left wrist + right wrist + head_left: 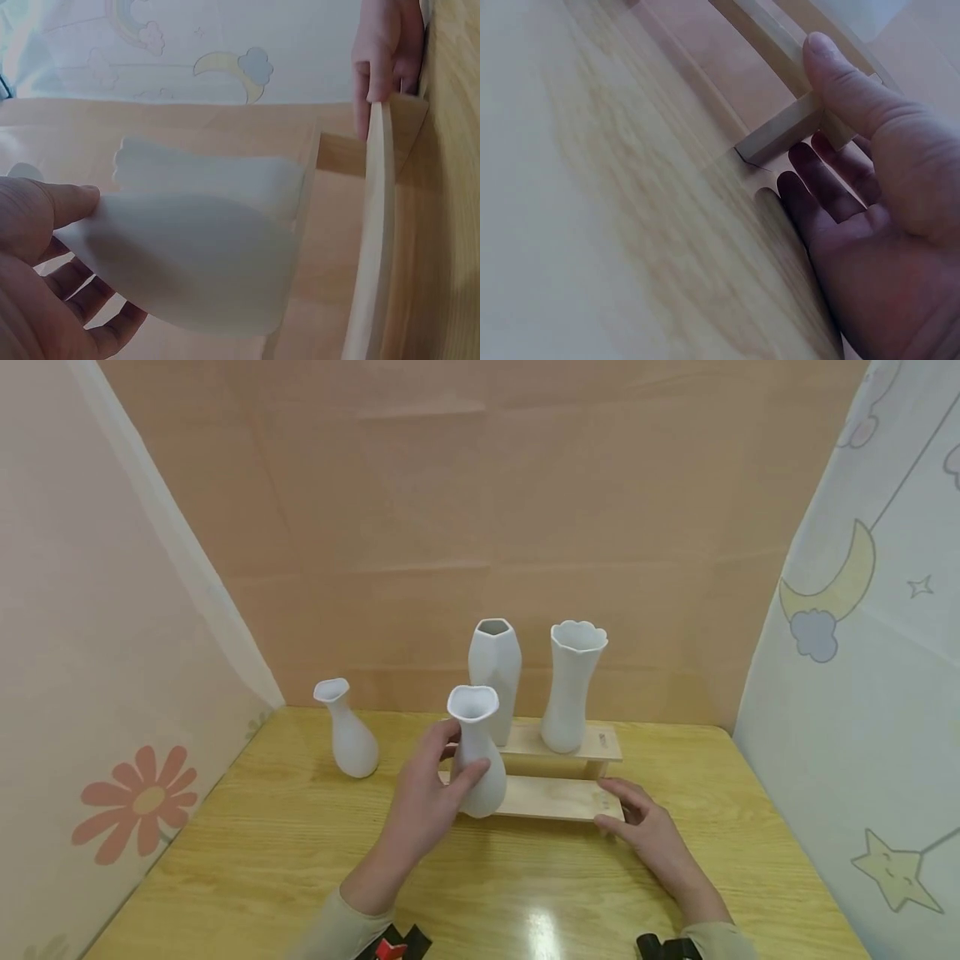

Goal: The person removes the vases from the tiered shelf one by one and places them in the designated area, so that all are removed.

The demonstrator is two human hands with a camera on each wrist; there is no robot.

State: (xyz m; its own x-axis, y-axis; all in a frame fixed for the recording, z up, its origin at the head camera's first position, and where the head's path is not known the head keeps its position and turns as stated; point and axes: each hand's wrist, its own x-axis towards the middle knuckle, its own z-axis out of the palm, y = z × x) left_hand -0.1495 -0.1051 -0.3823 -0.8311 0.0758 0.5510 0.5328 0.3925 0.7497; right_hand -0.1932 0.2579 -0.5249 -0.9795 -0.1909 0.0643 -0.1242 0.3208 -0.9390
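Observation:
My left hand (pixel 423 793) holds a white vase with a flared rim (pixel 480 768), thumb on its near side and fingers round the left. In the left wrist view the base of this vase (pixel 202 262) hangs apart from the lower board of a two-tier wooden stand (pixel 375 247). At the stand's right end, my right hand (pixel 648 827) grips the lower board (pixel 555 797) between thumb and fingers. On the upper tier stand a faceted white vase (pixel 497 668) and a scalloped-rim white vase (pixel 567 693), both upright.
Another white vase with a narrow neck (pixel 351 739) stands on the wooden table (pixel 247 843) left of the stand. An orange-brown backdrop (pixel 360 527) rises behind, with printed cloth walls on the left (pixel 90 610) and right (pixel 847 735).

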